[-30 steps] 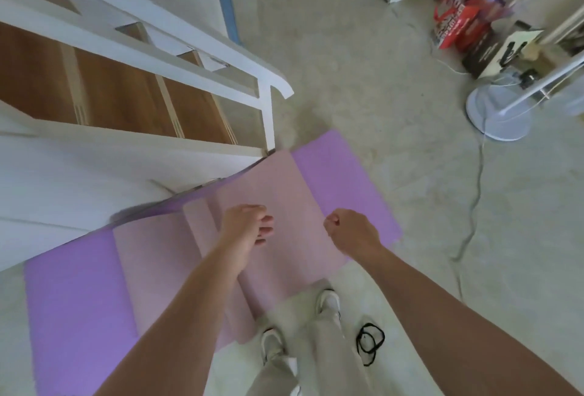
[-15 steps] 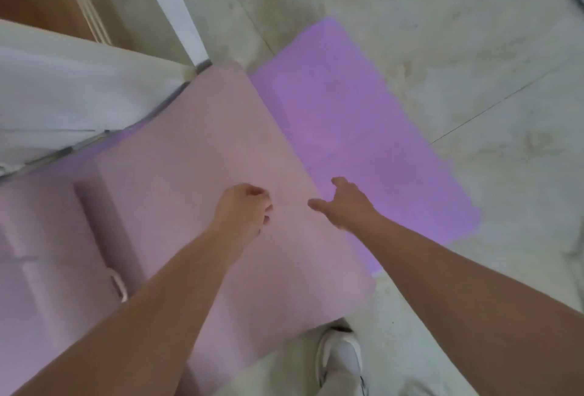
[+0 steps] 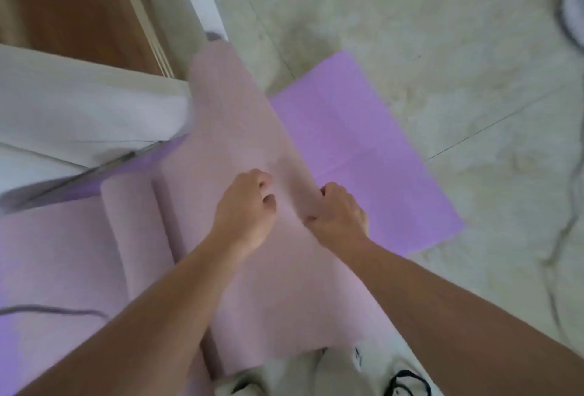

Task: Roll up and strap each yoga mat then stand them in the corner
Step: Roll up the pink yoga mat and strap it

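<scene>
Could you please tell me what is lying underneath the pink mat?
A purple mat lies under the pink mat, showing past its right edge and on the left. How it lies beneath the pink one, and the floor under both, is covered.

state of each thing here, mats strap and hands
pink mat: mostly unrolled, over the purple mat, a roll at its left
purple mat: flat, unrolled on the floor
black strap: loose on the floor
right hand: grips pink mat's edge
left hand: fingers curled on pink mat, grip unclear
</scene>
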### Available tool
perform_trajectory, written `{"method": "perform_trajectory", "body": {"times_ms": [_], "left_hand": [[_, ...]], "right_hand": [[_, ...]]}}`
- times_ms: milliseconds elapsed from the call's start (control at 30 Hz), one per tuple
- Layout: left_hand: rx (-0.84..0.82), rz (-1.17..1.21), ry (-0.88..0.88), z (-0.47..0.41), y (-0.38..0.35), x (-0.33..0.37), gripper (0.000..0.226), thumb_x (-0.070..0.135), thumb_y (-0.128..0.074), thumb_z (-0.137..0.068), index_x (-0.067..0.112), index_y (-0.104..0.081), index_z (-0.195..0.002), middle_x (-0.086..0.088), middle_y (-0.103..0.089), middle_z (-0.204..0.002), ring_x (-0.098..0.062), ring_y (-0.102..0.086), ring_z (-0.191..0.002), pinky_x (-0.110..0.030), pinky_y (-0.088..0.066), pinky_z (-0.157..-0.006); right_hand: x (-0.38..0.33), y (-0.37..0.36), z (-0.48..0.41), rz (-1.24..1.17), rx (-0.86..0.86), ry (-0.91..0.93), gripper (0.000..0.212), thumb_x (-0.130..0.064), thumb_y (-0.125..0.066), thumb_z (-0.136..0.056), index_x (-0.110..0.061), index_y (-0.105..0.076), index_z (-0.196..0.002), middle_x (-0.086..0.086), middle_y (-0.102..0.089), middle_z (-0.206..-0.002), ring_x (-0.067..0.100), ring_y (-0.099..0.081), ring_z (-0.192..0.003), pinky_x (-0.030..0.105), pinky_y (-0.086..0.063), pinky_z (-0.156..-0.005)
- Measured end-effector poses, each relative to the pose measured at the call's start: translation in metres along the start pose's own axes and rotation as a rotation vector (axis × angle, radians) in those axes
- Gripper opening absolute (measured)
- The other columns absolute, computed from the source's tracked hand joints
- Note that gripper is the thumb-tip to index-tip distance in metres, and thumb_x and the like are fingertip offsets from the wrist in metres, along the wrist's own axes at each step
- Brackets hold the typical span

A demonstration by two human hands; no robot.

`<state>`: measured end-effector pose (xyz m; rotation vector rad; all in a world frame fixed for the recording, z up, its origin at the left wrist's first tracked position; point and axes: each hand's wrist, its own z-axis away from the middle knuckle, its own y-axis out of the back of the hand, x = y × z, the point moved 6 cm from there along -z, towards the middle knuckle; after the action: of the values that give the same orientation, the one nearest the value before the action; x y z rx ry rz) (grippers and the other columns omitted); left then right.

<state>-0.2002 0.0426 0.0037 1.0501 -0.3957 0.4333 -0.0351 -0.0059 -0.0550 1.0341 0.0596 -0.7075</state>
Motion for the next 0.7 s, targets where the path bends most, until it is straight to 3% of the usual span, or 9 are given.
{"method": "perform_trajectory", "body": {"times_ms": [67, 133, 200, 267, 400, 533, 600, 667, 700], "left_hand": [[0.113, -0.238, -0.277, 0.024, 0.063, 0.050, 0.052, 0.003, -0.064, -0.080, 0.013, -0.056, -0.131, -0.013, -0.053, -0.131, -0.035, -0.053, -0.119, -0.043, -0.045, -0.096], [0.123, -0.500, -0.519, 0.058, 0.130, 0.103, 0.078, 0.005, -0.071, -0.071, 0.015, -0.045, -0.144, -0.016, -0.038, -0.150, -0.040, -0.037, -0.138, -0.049, -0.034, -0.110], [-0.037, -0.756, -0.564, 0.092, 0.194, 0.143, 0.093, 0.015, -0.069, -0.077, 0.024, -0.019, -0.156, -0.010, -0.013, -0.162, -0.035, -0.007, -0.151, -0.053, -0.006, -0.122], [-0.170, -0.927, -0.511, 0.124, 0.257, 0.171, 0.098, 0.025, -0.069, -0.079, 0.029, -0.009, -0.156, -0.006, -0.012, -0.162, -0.030, -0.002, -0.152, -0.057, 0.005, -0.120], [-0.312, -0.939, -0.389, 0.201, 0.364, 0.195, 0.102, 0.044, -0.081, -0.064, 0.034, -0.027, -0.150, 0.000, -0.042, -0.145, -0.028, -0.029, -0.141, -0.058, -0.009, -0.117], [-0.375, -0.704, -0.256, 0.287, 0.432, 0.189, 0.097, 0.046, -0.084, -0.062, 0.041, -0.035, -0.146, 0.010, -0.049, -0.139, -0.028, -0.044, -0.127, -0.045, -0.041, -0.100], [-0.327, -0.612, -0.310, 0.323, 0.451, 0.188, 0.081, 0.044, -0.084, -0.060, 0.037, -0.048, -0.133, 0.011, -0.056, -0.119, -0.022, -0.054, -0.106, -0.038, -0.047, -0.089], [-0.209, -0.607, -0.394, 0.355, 0.463, 0.188, 0.062, 0.039, -0.081, -0.063, 0.031, -0.054, -0.118, 0.010, -0.059, -0.108, -0.020, -0.056, -0.098, -0.034, -0.046, -0.081], [-0.130, -0.645, -0.451, 0.370, 0.466, 0.190, 0.054, 0.037, -0.078, -0.066, 0.029, -0.054, -0.114, 0.009, -0.059, -0.107, -0.020, -0.057, -0.099, -0.034, -0.045, -0.080]], "right_hand": [[-0.034, 0.051, 0.046, 0.097, 0.097, 0.113, 0.035, -0.031, -0.068, -0.084, -0.021, -0.049, -0.112, 0.000, -0.052, -0.115, 0.024, -0.049, -0.115, 0.036, -0.042, -0.081], [-0.074, 0.110, 0.101, 0.256, 0.236, 0.240, 0.041, -0.028, -0.080, -0.073, -0.019, -0.055, -0.104, 0.000, -0.055, -0.102, 0.024, -0.055, -0.100, 0.036, -0.046, -0.069], [-0.112, 0.165, 0.158, 0.347, 0.347, 0.349, 0.048, -0.020, -0.090, -0.050, -0.017, -0.060, -0.086, 0.000, -0.054, -0.082, 0.024, -0.057, -0.076, 0.034, -0.044, -0.052], [-0.149, 0.219, 0.213, 0.420, 0.446, 0.429, 0.045, -0.013, -0.088, -0.047, -0.017, -0.059, -0.080, 0.002, -0.052, -0.076, 0.026, -0.054, -0.069, 0.034, -0.041, -0.050], [-0.206, 0.297, 0.322, 0.543, 0.656, 0.541, 0.034, -0.014, -0.083, -0.061, -0.017, -0.057, -0.082, 0.004, -0.051, -0.076, 0.028, -0.051, -0.067, 0.035, -0.037, -0.054], [-0.245, 0.342, 0.414, 0.600, 0.787, 0.546, 0.038, -0.009, -0.082, -0.055, -0.016, -0.057, -0.083, 0.005, -0.052, -0.077, 0.028, -0.050, -0.067, 0.036, -0.037, -0.055], [-0.254, 0.354, 0.455, 0.607, 0.761, 0.546, 0.048, -0.010, -0.086, -0.046, -0.016, -0.058, -0.084, 0.005, -0.052, -0.079, 0.028, -0.050, -0.068, 0.036, -0.038, -0.057], [-0.260, 0.365, 0.492, 0.566, 0.627, 0.509, 0.063, -0.033, -0.093, -0.041, -0.017, -0.058, -0.091, 0.004, -0.053, -0.088, 0.027, -0.054, -0.077, 0.038, -0.046, -0.068], [-0.262, 0.371, 0.508, 0.529, 0.554, 0.488, 0.067, -0.050, -0.090, -0.048, -0.019, -0.057, -0.098, 0.003, -0.052, -0.098, 0.025, -0.053, -0.089, 0.038, -0.046, -0.080]]}}
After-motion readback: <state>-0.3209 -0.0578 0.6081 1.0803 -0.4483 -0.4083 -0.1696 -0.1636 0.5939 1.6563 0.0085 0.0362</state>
